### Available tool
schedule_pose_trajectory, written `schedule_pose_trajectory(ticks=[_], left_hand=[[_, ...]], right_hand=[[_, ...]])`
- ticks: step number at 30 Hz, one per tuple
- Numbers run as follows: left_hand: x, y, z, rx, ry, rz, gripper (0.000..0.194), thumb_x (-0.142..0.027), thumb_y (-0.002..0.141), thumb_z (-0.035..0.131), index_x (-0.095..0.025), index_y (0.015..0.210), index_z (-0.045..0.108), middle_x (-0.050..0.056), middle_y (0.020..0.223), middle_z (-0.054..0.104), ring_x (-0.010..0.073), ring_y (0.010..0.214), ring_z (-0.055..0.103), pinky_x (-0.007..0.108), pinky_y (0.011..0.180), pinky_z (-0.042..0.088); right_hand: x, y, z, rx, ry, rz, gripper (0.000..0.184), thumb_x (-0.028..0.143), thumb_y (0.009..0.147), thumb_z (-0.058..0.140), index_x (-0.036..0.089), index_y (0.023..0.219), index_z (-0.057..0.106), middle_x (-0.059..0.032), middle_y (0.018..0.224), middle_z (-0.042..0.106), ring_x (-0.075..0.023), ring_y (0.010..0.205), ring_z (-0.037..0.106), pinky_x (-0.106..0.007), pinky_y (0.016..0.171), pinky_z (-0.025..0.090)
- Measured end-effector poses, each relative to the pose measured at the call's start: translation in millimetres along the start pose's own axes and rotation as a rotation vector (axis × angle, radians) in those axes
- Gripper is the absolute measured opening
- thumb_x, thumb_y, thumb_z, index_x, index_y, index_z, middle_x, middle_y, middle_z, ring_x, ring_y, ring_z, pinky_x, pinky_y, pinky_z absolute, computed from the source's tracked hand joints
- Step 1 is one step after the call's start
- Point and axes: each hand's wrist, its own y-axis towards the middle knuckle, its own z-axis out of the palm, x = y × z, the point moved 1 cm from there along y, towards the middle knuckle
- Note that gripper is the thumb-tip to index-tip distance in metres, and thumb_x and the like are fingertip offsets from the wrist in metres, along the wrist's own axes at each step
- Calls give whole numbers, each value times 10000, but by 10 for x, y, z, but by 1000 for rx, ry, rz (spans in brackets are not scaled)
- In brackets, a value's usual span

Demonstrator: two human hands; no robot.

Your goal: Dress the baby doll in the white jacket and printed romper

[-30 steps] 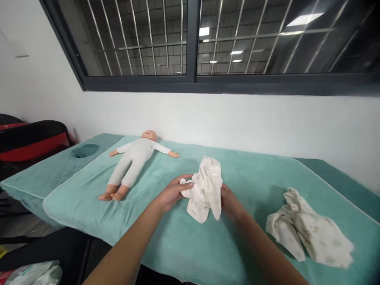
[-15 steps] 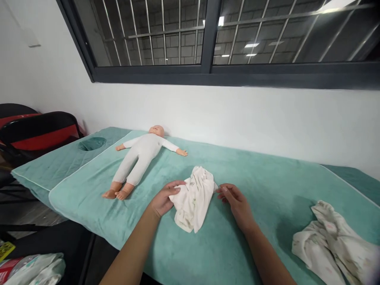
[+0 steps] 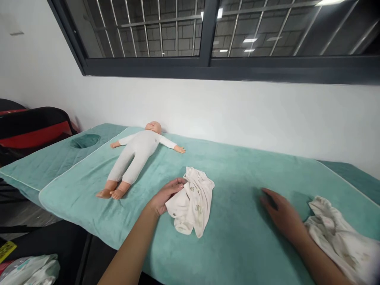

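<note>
Two crumpled white printed cloths; my left hand pinches one, right hand empty, fingers parted.

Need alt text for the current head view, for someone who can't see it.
Left hand grips a crumpled white garment on a green bed; right hand, fingers apart, is near a second garment. A doll lies face up behind, left.

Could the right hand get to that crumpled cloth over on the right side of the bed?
Probably yes: the right hand looks empty, and its forearm already passes beside the crumpled cloth, with nothing visible between.
</note>
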Motion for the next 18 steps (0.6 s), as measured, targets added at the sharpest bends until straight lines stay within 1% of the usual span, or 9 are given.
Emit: schedule_pose_trajectory(ticks=[2, 4, 5, 8, 10, 12, 13, 15, 18], left_hand=[[-5, 14, 34, -32, -3, -3, 350, -264, 770, 744, -190, 1097, 643, 59, 1024, 680, 170, 903, 641, 265, 792, 489], [-1, 17, 49, -36, 9, -49, 459, -233, 738, 774, -195, 1170, 622, 76, 1097, 674, 184, 964, 637, 282, 839, 484], [2, 15, 53, -30, 15, -76, 496, -216, 715, 792, -189, 1180, 622, 86, 1116, 674, 190, 976, 637, 288, 852, 481], [6, 1, 63, -31, 37, -124, 501, -214, 674, 820, -155, 1143, 655, 107, 1100, 689, 200, 955, 646, 302, 864, 474], [2, -4, 77, -22, 44, -104, 456, -278, 707, 800, -131, 1119, 669, 117, 1058, 701, 207, 934, 651, 312, 870, 468], [-1, 0, 94, 10, 43, -63, 415, -345, 755, 756, -115, 1092, 679, 116, 1003, 708, 206, 914, 653, 305, 862, 462], [0, 4, 100, 24, 38, -45, 395, -361, 772, 738, -113, 1074, 681, 110, 977, 708, 202, 903, 651, 295, 849, 459], [11, 15, 99, 13, 26, -14, 352, -369, 784, 724, -122, 1031, 681, 85, 923, 700, 180, 869, 643, 268, 811, 455], [38, 28, 83, -43, 17, 17, 341, -377, 780, 727, -154, 1027, 652, 49, 894, 676, 153, 827, 626, 251, 773, 451]], right_hand=[[-91, -48, -137, -91, 16, 179, 529, 564, 788, 470, 198, 1133, 637, -117, 1105, 676, -319, 1008, 633, -488, 908, 476], [103, -133, -92, -112, 100, 221, 483, 570, 813, 464, 209, 1078, 645, -96, 1032, 689, -276, 904, 659, -429, 819, 511], [292, -174, 0, -60, 171, 180, 454, 562, 820, 479, 202, 1039, 648, -93, 1000, 691, -255, 865, 660, -401, 797, 518], [1022, -198, 402, 146, 382, -115, 329, 472, 883, 489, 209, 1012, 636, -81, 988, 676, -213, 886, 644, -350, 797, 525], [1473, -92, 632, 127, 475, -394, 256, 349, 918, 458, 220, 1056, 630, -89, 1116, 638, -211, 1033, 602, -359, 874, 506], [1789, 79, 803, 209, 438, -652, 253, 237, 915, 456, 243, 1079, 649, -79, 1253, 581, -216, 1180, 523, -392, 992, 442], [1886, 167, 867, 266, 412, -750, 260, 196, 906, 465, 252, 1067, 661, -68, 1261, 581, -215, 1201, 505, -398, 1012, 424], [1969, 311, 970, 387, 373, -865, 301, 126, 893, 460, 266, 1052, 673, -43, 1201, 621, -200, 1178, 516, -398, 1019, 412], [1910, 406, 1058, 423, 388, -890, 278, 104, 890, 463, 252, 1001, 672, -23, 1034, 672, -181, 1054, 564, -374, 958, 438]])
